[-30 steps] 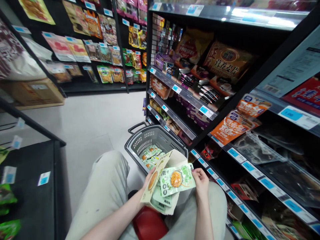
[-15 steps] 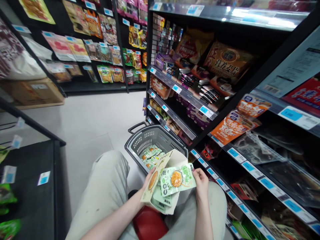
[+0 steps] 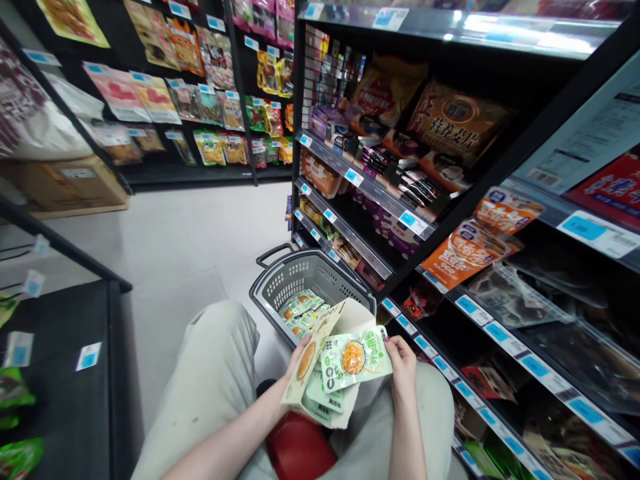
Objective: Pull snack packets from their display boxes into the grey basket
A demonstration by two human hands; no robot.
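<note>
Left hand [image 3: 293, 369]: grip grasping open carton [image 3: 307, 362] at six o'clock. Right hand [image 3: 403, 367]: grip pinching green packet [image 3: 356, 360] at carton's three o'clock. Similar packets [image 3: 301, 307] already lie in grey basket [image 3: 330, 270], carton's twelve o'clock; pinched one and carton's inner packets [image 3: 323, 395] remain.

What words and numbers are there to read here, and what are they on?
"营养麦片": on the brown bag.
"正": in red, same bag's left side; the writing below it is too blurred.
Too blurred to read surely: the pouch in the right hand, the box in the left hand, the orange packets.
Too small or blurred: the price tags, the hanging bags.
</note>
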